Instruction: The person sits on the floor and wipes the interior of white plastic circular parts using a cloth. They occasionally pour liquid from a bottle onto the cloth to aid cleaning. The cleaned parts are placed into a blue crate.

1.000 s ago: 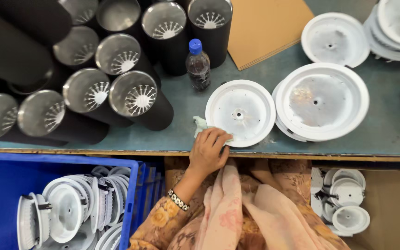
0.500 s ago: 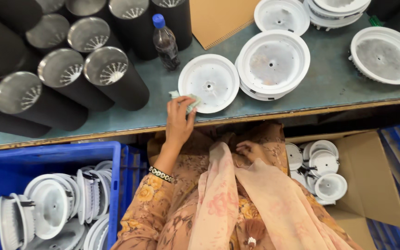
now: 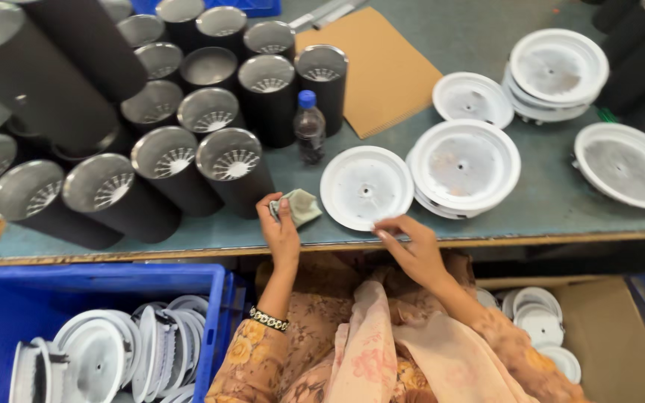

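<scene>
- Light was bright and even, falling from above onto the table point(image 3: 487, 30)
- Shadows were short and soft, lying close beside the black cylinders point(image 3: 237, 175) and under the white discs point(image 3: 366, 186)
- The metal cylinder ends gave a dull sheen; the white discs near the table's right edge looked pale and slightly washed out
- Below the table's front edge the scene was dimmer, with the blue crate point(image 3: 91, 287) in shade
- Focus was fair at centre; the cylinders at the left edge stretched and leaned outward from wide-lens distortion
- The hands showed slight softness
</scene>
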